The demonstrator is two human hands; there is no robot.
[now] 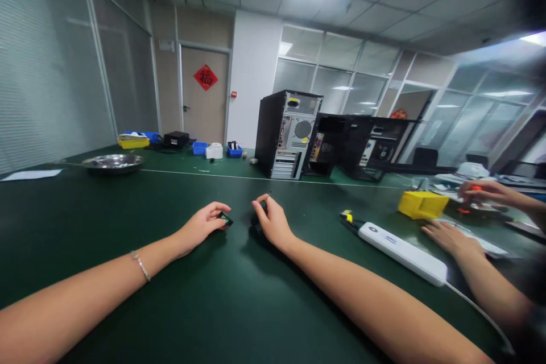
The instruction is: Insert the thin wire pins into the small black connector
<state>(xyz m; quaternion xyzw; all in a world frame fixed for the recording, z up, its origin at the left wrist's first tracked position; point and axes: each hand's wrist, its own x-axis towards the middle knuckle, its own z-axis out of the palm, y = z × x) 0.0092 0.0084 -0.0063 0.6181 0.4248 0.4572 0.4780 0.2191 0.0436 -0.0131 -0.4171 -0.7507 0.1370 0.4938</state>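
Over the middle of the dark green table [179, 284], my left hand [207, 222] pinches a small black piece [226, 218] with a bit of green on it, which looks like a little circuit board part. A short gap to its right, my right hand [275, 220] is closed, thumb against curled fingers. Something dark shows at its fingers, with a thin tip sticking up, but its kind cannot be made out. A bracelet circles my left wrist.
Computer cases [290, 133] stand at the back. A steel bowl [114, 164] sits left, near small blue bins [199, 148]. At right lie a white power strip [403, 253] and a yellow box [422, 205], beside another person's hands [458, 239]; one holds something orange-red.
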